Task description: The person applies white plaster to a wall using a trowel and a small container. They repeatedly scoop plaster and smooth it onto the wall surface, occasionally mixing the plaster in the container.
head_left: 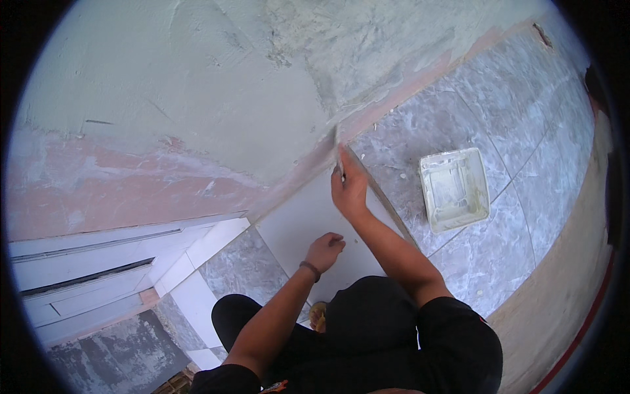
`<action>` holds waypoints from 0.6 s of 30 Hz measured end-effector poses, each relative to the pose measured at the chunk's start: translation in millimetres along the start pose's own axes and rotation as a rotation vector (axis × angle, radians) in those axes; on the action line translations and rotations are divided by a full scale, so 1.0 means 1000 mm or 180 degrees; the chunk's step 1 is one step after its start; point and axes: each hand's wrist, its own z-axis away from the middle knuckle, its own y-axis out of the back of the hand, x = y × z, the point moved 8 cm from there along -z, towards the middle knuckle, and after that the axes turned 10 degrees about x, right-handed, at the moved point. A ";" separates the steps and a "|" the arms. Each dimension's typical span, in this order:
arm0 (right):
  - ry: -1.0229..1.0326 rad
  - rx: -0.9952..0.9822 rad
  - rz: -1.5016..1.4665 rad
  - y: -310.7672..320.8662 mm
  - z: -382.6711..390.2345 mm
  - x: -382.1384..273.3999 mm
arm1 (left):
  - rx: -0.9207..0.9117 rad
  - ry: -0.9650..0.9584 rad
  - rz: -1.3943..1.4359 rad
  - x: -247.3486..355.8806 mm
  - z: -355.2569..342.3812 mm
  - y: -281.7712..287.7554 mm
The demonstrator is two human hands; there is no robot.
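Observation:
My right hand [351, 187] is closed around what looks like a putty knife [337, 136], its thin blade up at the foot of the plastered wall [249, 98]. That spot is by the corner of a raised tiled step. My left hand [324, 252] hangs lower and nearer to me, its fingers curled in, and I see nothing in them. A dark band circles that wrist. On the marbled tiles to the right stands a white rectangular tub [485, 177], smeared inside with pale filler.
Grey marbled floor tiles [545, 125] spread right of the step edge [384, 197]. White trim [223, 233] with dark slots runs along the lower left wall. A dark worn floor patch [118, 354] lies at bottom left. Small pale crumbs dot the tiles by the wall.

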 end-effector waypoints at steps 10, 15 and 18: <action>-0.2940 -0.0224 -0.2566 0.004 0.058 0.042 | 0.0148 0.0158 0.0643 0.017 0.007 0.017; -0.3329 0.0020 -0.2836 -0.006 0.038 0.033 | 0.0149 0.0213 0.2356 0.078 -0.008 0.033; -0.3585 -0.0001 -0.2743 -0.011 0.023 0.027 | 0.0203 0.0101 0.2699 0.123 -0.023 0.044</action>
